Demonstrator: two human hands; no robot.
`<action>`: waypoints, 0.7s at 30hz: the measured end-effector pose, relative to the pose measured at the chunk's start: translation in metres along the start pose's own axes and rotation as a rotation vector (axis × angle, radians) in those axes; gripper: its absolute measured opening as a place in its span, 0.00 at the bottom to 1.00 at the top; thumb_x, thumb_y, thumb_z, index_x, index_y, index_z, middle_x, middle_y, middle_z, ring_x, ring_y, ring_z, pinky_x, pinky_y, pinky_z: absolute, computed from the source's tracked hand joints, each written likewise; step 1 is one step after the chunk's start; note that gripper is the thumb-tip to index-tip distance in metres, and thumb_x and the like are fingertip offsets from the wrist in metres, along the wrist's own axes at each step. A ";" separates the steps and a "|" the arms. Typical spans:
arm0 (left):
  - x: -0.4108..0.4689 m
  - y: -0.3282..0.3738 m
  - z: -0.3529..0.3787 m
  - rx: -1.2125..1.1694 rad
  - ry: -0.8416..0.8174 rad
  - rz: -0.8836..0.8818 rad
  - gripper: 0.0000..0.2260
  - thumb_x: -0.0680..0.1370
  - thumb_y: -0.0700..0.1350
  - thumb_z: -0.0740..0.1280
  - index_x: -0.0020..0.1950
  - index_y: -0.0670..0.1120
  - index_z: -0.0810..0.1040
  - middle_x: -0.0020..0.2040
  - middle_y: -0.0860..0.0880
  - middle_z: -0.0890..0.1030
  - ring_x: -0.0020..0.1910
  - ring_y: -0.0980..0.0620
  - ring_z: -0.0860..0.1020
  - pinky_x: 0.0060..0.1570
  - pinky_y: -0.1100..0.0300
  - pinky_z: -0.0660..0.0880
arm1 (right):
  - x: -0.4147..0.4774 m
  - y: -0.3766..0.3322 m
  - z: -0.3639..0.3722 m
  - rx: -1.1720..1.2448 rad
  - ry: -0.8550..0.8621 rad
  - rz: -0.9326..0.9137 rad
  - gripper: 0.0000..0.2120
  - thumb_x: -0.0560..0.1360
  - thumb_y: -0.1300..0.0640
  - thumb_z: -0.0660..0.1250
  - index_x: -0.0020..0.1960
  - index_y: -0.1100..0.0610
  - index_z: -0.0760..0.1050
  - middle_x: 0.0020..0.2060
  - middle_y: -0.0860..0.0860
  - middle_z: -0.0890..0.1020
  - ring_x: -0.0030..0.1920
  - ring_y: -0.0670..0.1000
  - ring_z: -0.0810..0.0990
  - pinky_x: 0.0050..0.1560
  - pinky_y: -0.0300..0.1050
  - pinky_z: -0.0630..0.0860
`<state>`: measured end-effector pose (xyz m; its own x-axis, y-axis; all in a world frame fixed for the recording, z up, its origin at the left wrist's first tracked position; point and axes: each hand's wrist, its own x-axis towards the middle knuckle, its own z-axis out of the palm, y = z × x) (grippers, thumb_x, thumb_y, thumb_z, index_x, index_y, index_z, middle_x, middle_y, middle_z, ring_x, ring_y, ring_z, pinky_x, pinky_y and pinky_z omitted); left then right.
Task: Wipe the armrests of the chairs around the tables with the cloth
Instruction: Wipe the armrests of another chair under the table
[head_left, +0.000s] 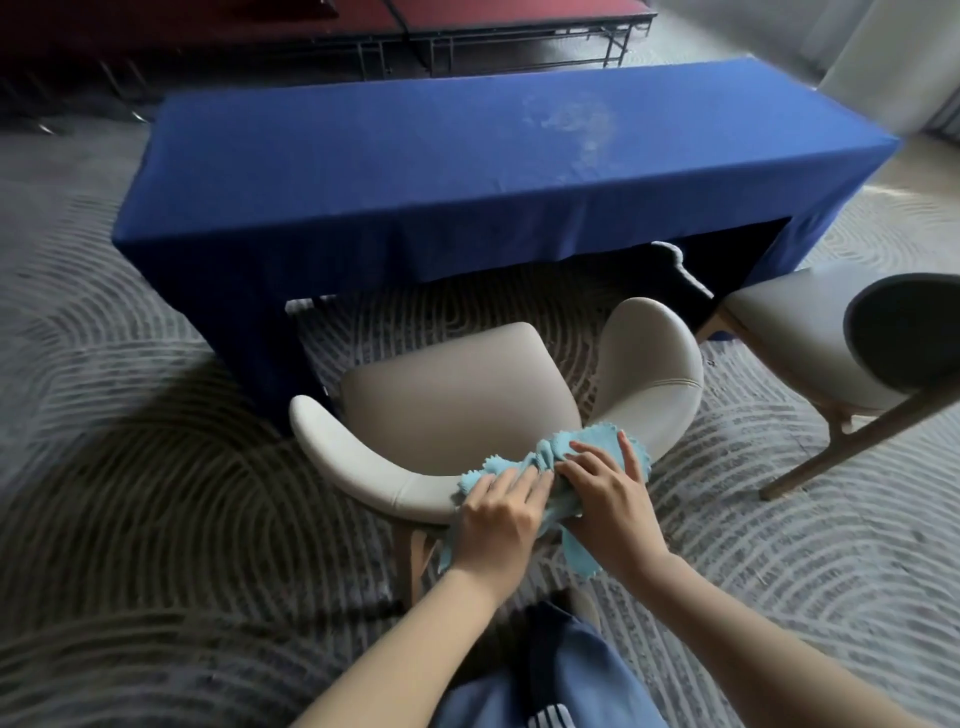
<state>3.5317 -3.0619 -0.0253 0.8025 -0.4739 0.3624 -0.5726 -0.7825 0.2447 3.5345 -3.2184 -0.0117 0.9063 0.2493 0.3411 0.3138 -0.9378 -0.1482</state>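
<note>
Fingers (519, 480) nearly straight — left hand (496, 522) and right hand (610, 496) press cloth (597, 441).

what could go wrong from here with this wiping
The light blue cloth is bunched under the left hand and right hand at the curved back of the beige chair, so little fabric touches it, and the left armrest and right armrest could get skipped. Its loose end hangs below the rim and might catch the wooden leg.
</note>
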 end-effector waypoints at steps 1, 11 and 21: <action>-0.004 -0.005 -0.003 0.002 0.006 0.016 0.16 0.72 0.40 0.62 0.57 0.45 0.81 0.50 0.49 0.83 0.48 0.50 0.82 0.46 0.58 0.78 | 0.000 -0.004 0.002 0.011 0.003 -0.015 0.26 0.50 0.54 0.84 0.46 0.56 0.82 0.45 0.49 0.84 0.53 0.54 0.82 0.69 0.58 0.56; -0.045 -0.070 -0.028 0.005 0.124 0.167 0.12 0.76 0.37 0.64 0.56 0.44 0.82 0.53 0.47 0.82 0.51 0.49 0.80 0.50 0.54 0.76 | 0.008 -0.058 0.020 0.136 0.052 -0.092 0.16 0.57 0.52 0.80 0.42 0.54 0.80 0.37 0.46 0.80 0.46 0.52 0.79 0.68 0.52 0.63; -0.063 -0.153 -0.058 0.037 0.091 0.174 0.16 0.81 0.39 0.56 0.53 0.45 0.83 0.53 0.49 0.83 0.53 0.50 0.81 0.58 0.55 0.72 | 0.043 -0.130 0.049 0.095 -0.143 -0.094 0.18 0.56 0.49 0.78 0.42 0.53 0.79 0.36 0.47 0.80 0.46 0.52 0.79 0.65 0.50 0.63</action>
<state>3.5594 -2.8894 -0.0337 0.6722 -0.5663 0.4770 -0.6937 -0.7069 0.1383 3.5469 -3.0736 -0.0234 0.9005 0.3730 0.2235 0.4183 -0.8835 -0.2110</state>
